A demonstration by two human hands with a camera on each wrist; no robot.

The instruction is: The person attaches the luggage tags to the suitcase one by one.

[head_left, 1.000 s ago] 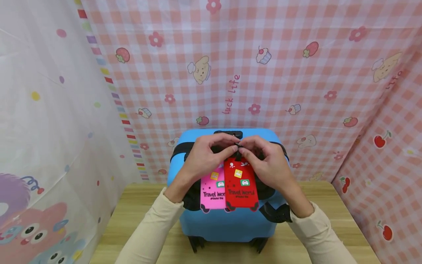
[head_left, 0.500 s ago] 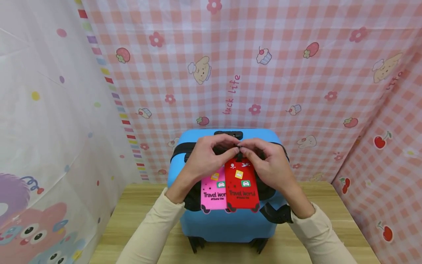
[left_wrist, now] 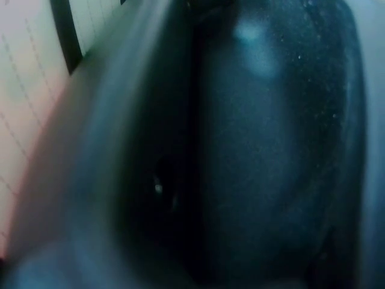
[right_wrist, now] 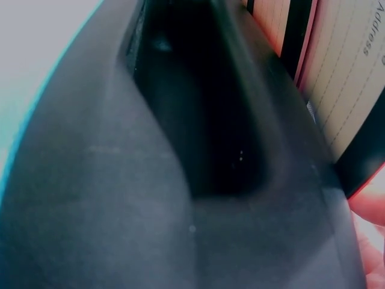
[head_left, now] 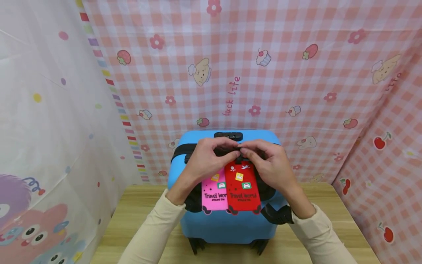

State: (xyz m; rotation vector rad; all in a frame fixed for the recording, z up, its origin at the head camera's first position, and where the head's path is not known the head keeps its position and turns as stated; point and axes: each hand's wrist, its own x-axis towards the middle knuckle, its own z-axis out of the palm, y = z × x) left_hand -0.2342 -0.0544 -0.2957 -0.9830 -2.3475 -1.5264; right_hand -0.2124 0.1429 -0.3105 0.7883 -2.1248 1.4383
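Observation:
My left hand (head_left: 207, 157) and right hand (head_left: 271, 161) meet over a blue suitcase (head_left: 230, 229). Between fingertips and thumbs, both pinch the thin black strap (head_left: 239, 159) of a red luggage tag (head_left: 243, 189); the fingers hide most of this strap. A pink luggage tag (head_left: 211, 194) hangs partly behind the red one, its top covered by my left hand. Black handle parts (left_wrist: 258, 150) fill the left wrist view. In the right wrist view a dark handle (right_wrist: 120, 180) takes up the middle, beside a printed address card (right_wrist: 349, 60) and some blurred fingers (right_wrist: 372, 241).
The suitcase stands on a wood-grain table (head_left: 138, 220), with black wheels (head_left: 258, 245) toward me. A combination lock (head_left: 228, 136) sits at its far edge. A black band (head_left: 182, 149) crosses it. Patterned cloth (head_left: 263, 84) hangs behind and at both sides.
My fingertips and the red tag have shifted very slightly to the right. Both hands keep their pinch at the strap. The head view has tipped up a little.

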